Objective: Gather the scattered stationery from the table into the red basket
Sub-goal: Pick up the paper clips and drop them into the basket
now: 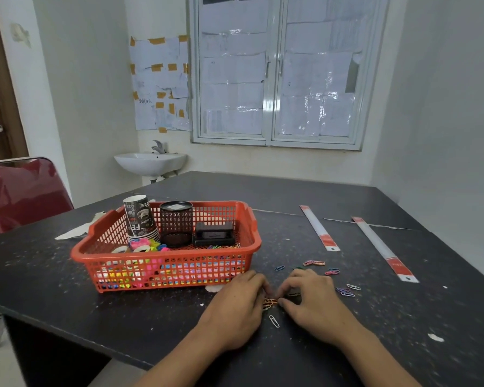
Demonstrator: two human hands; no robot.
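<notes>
On the dark speckled table (pixel 333 196), both hands meet at 6 o'clock over a small heap of orange wire paper clips (pixel 270 301). The right hand (pixel 313 305) closes its thumb and curled fingers on the heap. The left hand (pixel 235 311) curls over it from 9 o'clock, but its fingertips are hidden, so I cannot tell whether it grips.

A single white paper clip (pixel 274 321) lies just beside the heap at 6 o'clock. Loose coloured paper clips (pixel 313 263) are strewn from 12 to 3 o'clock of the hands.

The red plastic lattice basket (pixel 157 256) stands near the left hand at 10 o'clock. It holds a stack of printed paper cups (pixel 140 216), a black mesh pen pot (pixel 176 223) and coloured tape rolls (pixel 140 245).

Two long white rulers in red-ended sleeves (pixel 319 227) lie at 1 o'clock, well apart from the basket.
</notes>
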